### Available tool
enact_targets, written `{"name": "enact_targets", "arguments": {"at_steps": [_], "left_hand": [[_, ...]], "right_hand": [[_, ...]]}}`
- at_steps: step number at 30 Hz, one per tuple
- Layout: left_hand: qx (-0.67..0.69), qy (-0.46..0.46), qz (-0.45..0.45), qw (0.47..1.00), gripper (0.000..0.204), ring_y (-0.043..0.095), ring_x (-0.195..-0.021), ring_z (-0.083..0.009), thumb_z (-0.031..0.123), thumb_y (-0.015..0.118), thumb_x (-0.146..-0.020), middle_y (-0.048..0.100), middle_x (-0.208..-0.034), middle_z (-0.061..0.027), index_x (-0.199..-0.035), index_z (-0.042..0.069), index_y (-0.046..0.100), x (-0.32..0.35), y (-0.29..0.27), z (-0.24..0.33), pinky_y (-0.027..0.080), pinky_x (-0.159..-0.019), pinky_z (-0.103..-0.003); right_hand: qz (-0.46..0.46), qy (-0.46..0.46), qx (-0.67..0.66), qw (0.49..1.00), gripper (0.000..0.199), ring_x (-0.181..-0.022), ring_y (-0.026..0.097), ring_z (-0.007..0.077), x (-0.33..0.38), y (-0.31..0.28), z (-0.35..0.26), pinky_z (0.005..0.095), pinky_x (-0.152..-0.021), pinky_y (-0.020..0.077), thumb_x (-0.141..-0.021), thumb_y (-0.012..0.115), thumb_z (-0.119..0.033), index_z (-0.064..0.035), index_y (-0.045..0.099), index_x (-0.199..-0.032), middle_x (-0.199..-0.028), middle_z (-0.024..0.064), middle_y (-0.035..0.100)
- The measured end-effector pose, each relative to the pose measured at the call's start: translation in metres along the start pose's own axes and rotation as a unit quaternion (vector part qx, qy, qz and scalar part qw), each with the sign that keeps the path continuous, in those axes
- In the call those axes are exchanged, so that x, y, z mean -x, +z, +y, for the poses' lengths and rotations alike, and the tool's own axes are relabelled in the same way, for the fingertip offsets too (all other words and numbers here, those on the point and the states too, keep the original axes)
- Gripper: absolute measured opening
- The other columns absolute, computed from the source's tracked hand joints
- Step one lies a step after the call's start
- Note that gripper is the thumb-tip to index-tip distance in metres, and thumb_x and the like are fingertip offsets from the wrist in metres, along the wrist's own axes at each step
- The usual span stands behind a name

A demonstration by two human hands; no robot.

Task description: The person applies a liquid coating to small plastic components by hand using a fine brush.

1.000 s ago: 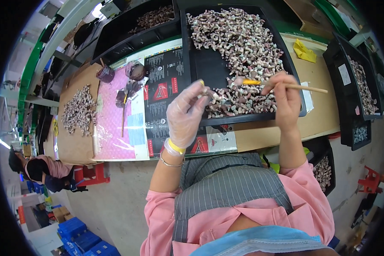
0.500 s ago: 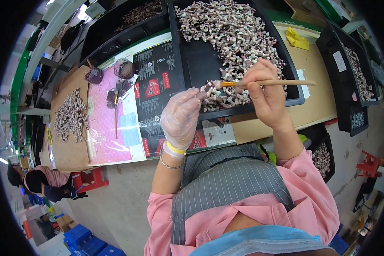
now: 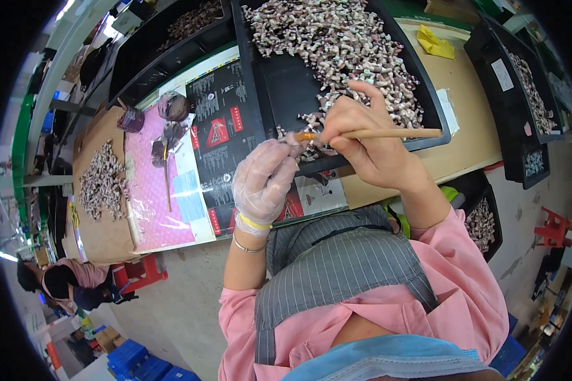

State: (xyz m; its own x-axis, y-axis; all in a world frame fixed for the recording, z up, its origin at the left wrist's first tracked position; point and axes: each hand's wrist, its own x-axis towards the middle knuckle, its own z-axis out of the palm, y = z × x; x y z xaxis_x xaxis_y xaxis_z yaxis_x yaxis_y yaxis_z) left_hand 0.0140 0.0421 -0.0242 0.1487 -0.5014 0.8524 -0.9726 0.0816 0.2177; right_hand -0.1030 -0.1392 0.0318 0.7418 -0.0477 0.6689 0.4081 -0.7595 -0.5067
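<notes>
My left hand (image 3: pixel 262 184), in a clear plastic glove, pinches a small pale figurine piece (image 3: pixel 294 141) at its fingertips above the near edge of a black tray (image 3: pixel 279 95). My right hand (image 3: pixel 365 143) grips a thin wooden paintbrush (image 3: pixel 388 133) like a pen; its orange-tipped end touches the piece. The tray holds a heap of several small brown-and-white pieces (image 3: pixel 337 44), just beyond both hands.
A pink mat (image 3: pixel 156 197) with a second brush and small paint pots (image 3: pixel 175 105) lies to my left, beside a pile of pieces (image 3: pixel 102 181) on brown board. More black trays (image 3: pixel 527 95) of pieces stand to the right. Another person (image 3: pixel 63 279) sits at lower left.
Both hands have come closer together and nearer to me. The brush tip now meets the piece held in the gloved left hand.
</notes>
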Motion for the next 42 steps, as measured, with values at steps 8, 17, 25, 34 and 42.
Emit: {"name": "enact_targets", "arguments": {"at_steps": [8,17,25,34,42], "left_hand": [[-0.05,0.039,-0.038,0.997,0.037,0.064,-0.089,-0.0283,0.0,0.072,-0.061,0.061,-0.099,-0.0062,-0.094,0.01,0.061,0.001,-0.004,-0.001,0.054,-0.068,-0.033],[-0.054,0.043,-0.028,0.997,0.037,0.063,-0.092,-0.0275,0.002,0.072,-0.062,0.061,-0.099,-0.0054,-0.096,0.012,0.06,0.005,-0.003,0.0,0.053,-0.07,-0.033],[-0.039,0.03,-0.029,0.998,0.039,0.064,-0.091,-0.0276,0.0,0.073,-0.062,0.061,-0.099,-0.0056,-0.096,0.012,0.059,0.005,-0.004,-0.001,0.053,-0.071,-0.033],[0.214,-0.304,0.095,0.923,0.024,0.064,-0.082,-0.0207,-0.008,0.066,-0.077,0.062,-0.094,-0.0072,-0.093,0.006,0.054,-0.009,-0.001,0.013,0.053,-0.068,-0.03],[0.545,-0.507,0.137,0.653,0.013,0.063,-0.078,-0.0143,-0.001,0.062,-0.085,0.064,-0.094,-0.0086,-0.093,0.007,0.055,-0.025,-0.006,0.022,0.057,-0.067,-0.028]], "right_hand": [[0.045,0.018,-0.016,0.999,0.006,-0.071,0.055,0.0164,0.001,-0.002,-0.005,0.0404,-0.097,0.0282,-0.092,0.054,-0.016,-0.0117,0.053,-0.089,-0.078,-0.0027,0.057],[0.042,0.022,-0.035,0.998,0.004,-0.07,0.056,0.0184,0.004,-0.007,-0.008,0.0424,-0.095,0.0299,-0.088,0.058,-0.015,-0.0119,0.056,-0.087,-0.073,-0.0014,0.056],[0.087,0.019,-0.032,0.996,0.002,-0.071,0.056,0.0162,0.005,-0.012,-0.001,0.0401,-0.097,0.026,-0.088,0.058,-0.013,-0.0121,0.057,-0.09,-0.074,-0.0021,0.055],[0.128,0.029,0.001,0.991,0.003,-0.074,0.058,0.0145,0.011,-0.016,0.005,0.0397,-0.1,0.0245,-0.091,0.056,-0.014,-0.012,0.056,-0.093,-0.078,-0.0019,0.057],[0.112,-0.043,-0.054,0.991,0.005,-0.075,0.06,0.0165,0.007,0.004,-0.009,0.0426,-0.102,0.0262,-0.092,0.057,-0.017,-0.0123,0.057,-0.094,-0.078,-0.0024,0.06]]}}
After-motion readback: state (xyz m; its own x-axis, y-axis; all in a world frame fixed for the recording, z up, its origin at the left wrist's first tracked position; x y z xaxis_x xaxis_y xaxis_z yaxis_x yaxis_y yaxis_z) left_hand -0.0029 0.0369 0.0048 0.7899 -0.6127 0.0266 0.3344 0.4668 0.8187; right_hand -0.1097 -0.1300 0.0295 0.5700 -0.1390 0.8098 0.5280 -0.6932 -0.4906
